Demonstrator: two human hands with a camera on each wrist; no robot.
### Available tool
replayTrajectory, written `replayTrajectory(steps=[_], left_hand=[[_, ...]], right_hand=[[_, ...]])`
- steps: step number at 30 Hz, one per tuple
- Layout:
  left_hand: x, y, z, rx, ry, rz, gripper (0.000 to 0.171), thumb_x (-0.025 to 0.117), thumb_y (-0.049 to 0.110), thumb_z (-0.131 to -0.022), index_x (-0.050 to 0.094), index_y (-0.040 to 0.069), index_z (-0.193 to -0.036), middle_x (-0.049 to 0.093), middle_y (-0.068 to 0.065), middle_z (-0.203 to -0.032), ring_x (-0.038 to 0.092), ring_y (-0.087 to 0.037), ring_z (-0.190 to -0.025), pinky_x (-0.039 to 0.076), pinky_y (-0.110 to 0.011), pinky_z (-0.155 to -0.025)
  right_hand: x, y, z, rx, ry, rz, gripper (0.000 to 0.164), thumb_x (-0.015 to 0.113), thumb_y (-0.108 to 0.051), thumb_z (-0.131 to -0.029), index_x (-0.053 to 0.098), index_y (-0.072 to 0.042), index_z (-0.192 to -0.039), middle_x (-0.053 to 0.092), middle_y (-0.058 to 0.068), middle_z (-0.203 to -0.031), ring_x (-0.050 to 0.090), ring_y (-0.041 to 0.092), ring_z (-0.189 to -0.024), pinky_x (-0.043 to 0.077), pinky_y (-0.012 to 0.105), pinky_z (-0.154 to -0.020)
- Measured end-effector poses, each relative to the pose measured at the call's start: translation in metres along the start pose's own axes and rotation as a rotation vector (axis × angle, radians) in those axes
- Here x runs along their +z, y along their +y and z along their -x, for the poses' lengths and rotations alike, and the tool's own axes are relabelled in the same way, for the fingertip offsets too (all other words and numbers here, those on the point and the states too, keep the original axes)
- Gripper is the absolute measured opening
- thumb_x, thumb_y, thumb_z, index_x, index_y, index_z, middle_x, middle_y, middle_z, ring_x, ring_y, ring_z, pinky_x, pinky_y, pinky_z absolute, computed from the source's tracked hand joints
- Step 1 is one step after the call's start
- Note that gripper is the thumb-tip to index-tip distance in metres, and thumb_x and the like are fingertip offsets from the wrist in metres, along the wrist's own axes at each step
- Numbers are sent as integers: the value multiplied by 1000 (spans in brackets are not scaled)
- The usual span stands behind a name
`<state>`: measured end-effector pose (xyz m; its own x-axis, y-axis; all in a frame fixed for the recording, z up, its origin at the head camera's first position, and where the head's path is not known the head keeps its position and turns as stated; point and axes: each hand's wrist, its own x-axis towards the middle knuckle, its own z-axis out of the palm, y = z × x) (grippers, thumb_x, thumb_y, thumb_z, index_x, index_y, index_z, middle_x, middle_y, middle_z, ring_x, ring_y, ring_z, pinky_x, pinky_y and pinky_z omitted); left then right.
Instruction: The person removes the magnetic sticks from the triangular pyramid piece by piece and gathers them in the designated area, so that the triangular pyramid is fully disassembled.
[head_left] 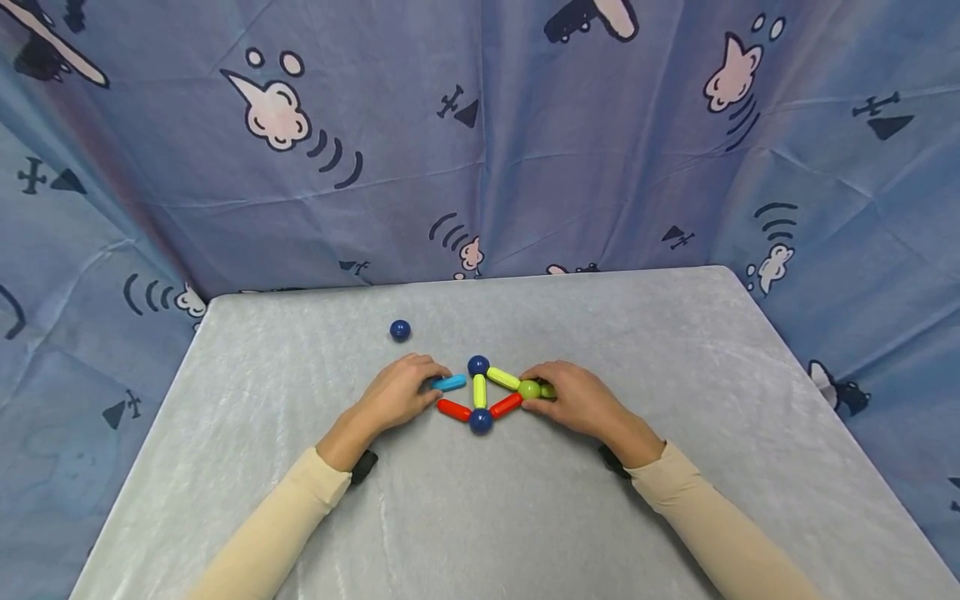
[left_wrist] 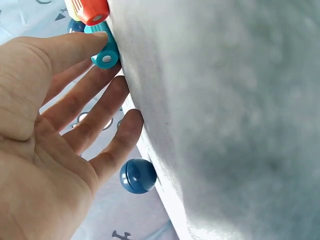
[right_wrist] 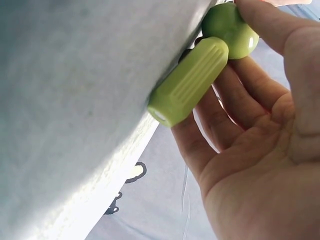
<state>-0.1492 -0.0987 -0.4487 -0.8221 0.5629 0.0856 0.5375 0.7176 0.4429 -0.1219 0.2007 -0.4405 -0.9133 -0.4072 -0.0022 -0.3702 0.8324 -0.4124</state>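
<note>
My left hand [head_left: 397, 390] pinches a light blue rod [head_left: 450, 382] between thumb and fingers; its white-centred end [left_wrist: 106, 59] faces the wrist camera. Close by, a red rod [head_left: 453, 409] juts left from the lower dark blue ball [head_left: 481, 421]. A yellow-green rod [head_left: 479, 391] links that ball to the upper dark blue ball [head_left: 477, 365]. Another yellow-green rod [head_left: 502, 378] and a second red rod [head_left: 506, 406] meet at a green ball [head_left: 529, 390], closing a triangle. My right hand [head_left: 573, 398] grips this green ball, with a ribbed green rod [right_wrist: 190, 82] sticking out beside the fingers.
One loose dark blue ball [head_left: 400, 331] lies on the table beyond my left hand. The pale grey cloth-topped table [head_left: 480, 517] ends at a patterned blue curtain [head_left: 405, 108] behind and at both sides.
</note>
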Motion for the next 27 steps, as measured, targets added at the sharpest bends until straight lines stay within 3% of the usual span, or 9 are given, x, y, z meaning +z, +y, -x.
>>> replayTrajectory(steps=[9,14,27], left_hand=[[-1,0,0,-11,8,-4,24,75,13,-88,75,14,-112,71,0,-103,61,-16,-94,52,-34,-84],[-7,-4,3,-56,14,-16,21,77,11,-86,77,13,-108,70,1,-99,61,-14,-87,52,-32,-79],[-36,-41,18,-192,83,18,20,75,7,-86,77,10,-106,73,-4,-102,68,-24,-100,54,-44,-88]], right_hand=[[1,0,1,7,-3,-2,39,80,-35,-84,72,-15,-116,71,0,-107,58,13,-89,52,37,-84],[1,0,2,13,-6,3,40,80,-35,-84,71,-15,-117,71,0,-108,59,13,-90,52,37,-85],[0,-1,0,17,-13,2,40,79,-36,-84,71,-15,-118,71,1,-111,60,15,-94,52,40,-88]])
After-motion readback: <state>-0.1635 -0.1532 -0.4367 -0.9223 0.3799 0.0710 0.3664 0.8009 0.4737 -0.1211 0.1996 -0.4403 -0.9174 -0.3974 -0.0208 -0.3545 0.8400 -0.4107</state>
